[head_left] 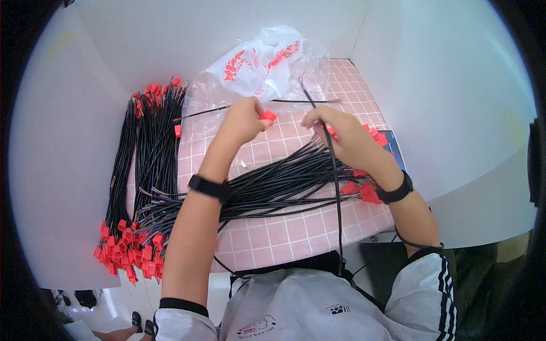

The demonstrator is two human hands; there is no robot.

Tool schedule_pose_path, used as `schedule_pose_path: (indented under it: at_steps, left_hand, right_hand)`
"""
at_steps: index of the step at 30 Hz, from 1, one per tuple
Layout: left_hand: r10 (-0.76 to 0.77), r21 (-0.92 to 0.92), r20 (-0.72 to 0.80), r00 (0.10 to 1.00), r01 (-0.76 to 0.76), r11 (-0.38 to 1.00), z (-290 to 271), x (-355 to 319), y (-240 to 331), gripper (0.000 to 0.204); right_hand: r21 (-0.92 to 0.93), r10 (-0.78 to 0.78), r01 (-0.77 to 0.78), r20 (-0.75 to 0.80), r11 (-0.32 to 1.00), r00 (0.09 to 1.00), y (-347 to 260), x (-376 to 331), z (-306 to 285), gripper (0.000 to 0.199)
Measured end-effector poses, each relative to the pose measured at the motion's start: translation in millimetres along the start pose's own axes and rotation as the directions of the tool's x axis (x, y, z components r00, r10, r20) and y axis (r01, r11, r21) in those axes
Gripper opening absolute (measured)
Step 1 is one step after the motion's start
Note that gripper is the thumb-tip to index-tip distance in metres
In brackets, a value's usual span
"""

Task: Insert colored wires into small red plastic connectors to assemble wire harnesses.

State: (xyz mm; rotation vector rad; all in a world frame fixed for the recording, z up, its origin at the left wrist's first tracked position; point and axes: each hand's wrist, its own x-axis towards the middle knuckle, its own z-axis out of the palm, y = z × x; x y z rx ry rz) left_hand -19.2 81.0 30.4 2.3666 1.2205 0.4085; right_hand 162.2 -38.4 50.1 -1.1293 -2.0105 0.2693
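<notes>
The left hand [242, 120] was clenched on a small red plastic connector block [268, 115], pinched at its fingertips above the pink grid-patterned surface [284, 233]. The right hand [341, 136] had its grip closed around a thin black insulated wire [335, 187] that ran from the fingers down toward the person's chest, its upper end sticking up past the knuckles. Both hands hovered close together over a loose bundle of black wires with red end connectors [278, 184] lying across the surface beneath the forearms. To the left lay a larger stacked bundle of finished black wires with red connectors at both ends [139, 170]. Behind the hands sat a crumpled clear and white plastic bag with red print [259, 65]. Each wrist wore a black band.
</notes>
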Motion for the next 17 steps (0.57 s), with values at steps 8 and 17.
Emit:
schedule_pose_path:
  at_steps: [8,17]
  left_hand:
    - [-0.015,-0.862,0.015,1.000,0.021,0.506,4.1,-85.2,35.1,0.030]
    - [-0.156,-0.946,-0.010,0.988,0.041,0.322,29.9,-92.9,26.3,0.034]
  right_hand:
    - [0.295,0.118,-0.118,0.018,0.948,0.993,-12.4,-18.7,28.4,0.022]
    - [0.707,0.356,-0.093,-0.234,0.701,0.905,-15.1,-20.2,54.9,0.017]
